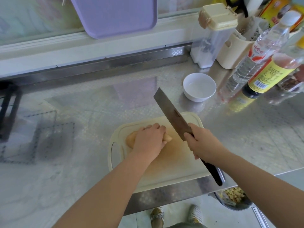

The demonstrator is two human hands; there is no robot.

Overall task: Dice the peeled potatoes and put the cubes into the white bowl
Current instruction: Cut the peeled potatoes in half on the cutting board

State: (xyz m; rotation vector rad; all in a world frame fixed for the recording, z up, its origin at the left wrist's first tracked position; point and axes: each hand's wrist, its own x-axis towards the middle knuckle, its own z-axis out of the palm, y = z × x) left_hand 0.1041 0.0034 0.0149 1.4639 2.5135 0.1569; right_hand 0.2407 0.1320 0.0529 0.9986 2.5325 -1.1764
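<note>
Your left hand (148,139) lies over the peeled potato (130,141), fingers curled down round it and pinning it to the cream cutting board (172,171) towards the board's left end; a bit of potato shows on either side of the hand. Your right hand (202,143) is wrapped tight round the dark handle of the cleaver (172,113). Its broad blade slants up and away from you, just right of your left fingertips; whether its edge touches the potato cannot be told. The white bowl (199,87) stands on the counter (98,104) beyond the board's far right corner, apart from it. Just right of the bowl stands a clear bottle (256,58) with a red label, and a lilac tray (115,15) leans against the back wall.
</note>
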